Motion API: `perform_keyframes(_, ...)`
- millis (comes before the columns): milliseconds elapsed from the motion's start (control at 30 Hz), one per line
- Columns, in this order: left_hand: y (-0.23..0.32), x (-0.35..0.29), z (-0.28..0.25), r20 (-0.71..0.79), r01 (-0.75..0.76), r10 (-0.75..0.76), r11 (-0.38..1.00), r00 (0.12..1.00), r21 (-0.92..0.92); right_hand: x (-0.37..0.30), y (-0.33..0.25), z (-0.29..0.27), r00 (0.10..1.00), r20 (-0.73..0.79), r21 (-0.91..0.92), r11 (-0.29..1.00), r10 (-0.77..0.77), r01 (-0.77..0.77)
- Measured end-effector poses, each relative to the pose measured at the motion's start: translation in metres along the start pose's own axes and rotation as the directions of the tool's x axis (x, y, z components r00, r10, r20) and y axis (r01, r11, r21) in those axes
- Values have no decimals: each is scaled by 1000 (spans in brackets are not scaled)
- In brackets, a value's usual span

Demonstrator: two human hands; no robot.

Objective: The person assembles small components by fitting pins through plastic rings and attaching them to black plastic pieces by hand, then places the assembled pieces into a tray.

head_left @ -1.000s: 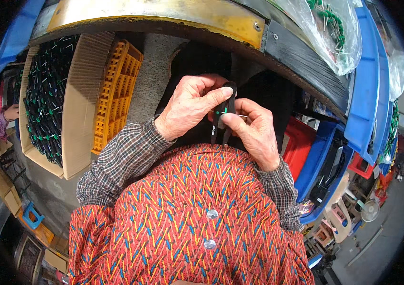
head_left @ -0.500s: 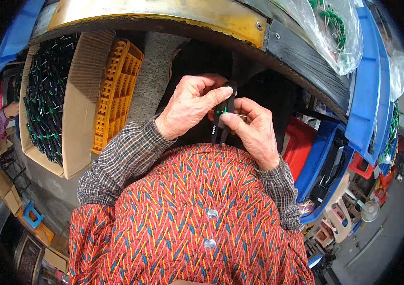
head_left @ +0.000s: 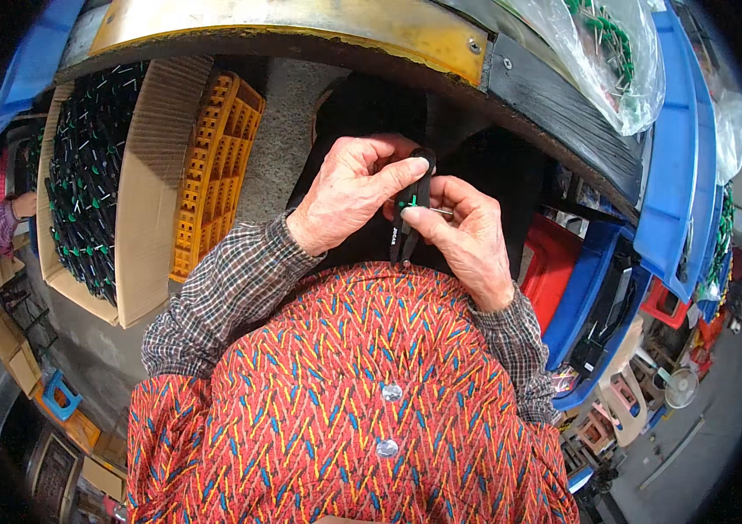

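Observation:
In front of my lap, my left hand [head_left: 355,188] is closed on a black drawing compass [head_left: 397,237], its thumb pressed near the rounded top end. The compass's two slim legs point down toward my apron, nearly together. My right hand [head_left: 465,234] pinches a small green-headed metal pin [head_left: 446,212] against the middle of the compass, between thumb and fingers. Part of the green head [head_left: 412,202] shows beside the thumb tip. The fingers behind the compass are hidden, so how far the pin sits in it I cannot tell.
A cardboard box [head_left: 151,192] full of similar black pieces stands at the left, beside an orange plastic crate [head_left: 218,175]. The workbench edge [head_left: 301,31] crosses ahead. A clear bag of green-headed pins [head_left: 602,52], blue bins [head_left: 668,157] and a red tray [head_left: 554,271] are at the right.
The compass has turned slightly and its legs sit closer together. My right thumb has shifted a little to the left against it; both hands otherwise stay in place.

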State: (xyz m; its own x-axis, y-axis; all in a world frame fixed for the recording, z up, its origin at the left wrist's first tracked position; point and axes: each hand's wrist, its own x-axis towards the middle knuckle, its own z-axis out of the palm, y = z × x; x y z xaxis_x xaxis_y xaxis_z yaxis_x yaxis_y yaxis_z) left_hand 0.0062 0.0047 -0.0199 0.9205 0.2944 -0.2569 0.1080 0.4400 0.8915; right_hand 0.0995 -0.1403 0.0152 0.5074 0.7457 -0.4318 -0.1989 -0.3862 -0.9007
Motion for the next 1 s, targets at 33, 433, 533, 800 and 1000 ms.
perform_keyframes(33,2,0,1,1,-1,1,1000,1000,1,0,-2,-2,1000,0,0,1000,-1,1)
perform_keyframes(433,1,-3,-3,-13,11,-12,999,1000,-33,-4,-4,3,1000,19,21,1000,9,-10)
perform_keyframes(533,2,-3,-3,-24,7,-8,1000,1000,-10,-5,5,0,999,22,45,998,-42,41)
perform_keyframes(800,1,-5,-3,-18,-10,10,1000,1000,-4,-8,11,-3,999,37,63,998,-23,21)
perform_keyframes(1000,5,-3,-3,-21,-19,19,1000,1000,7,-8,-3,-3,999,34,0,1000,-11,11)
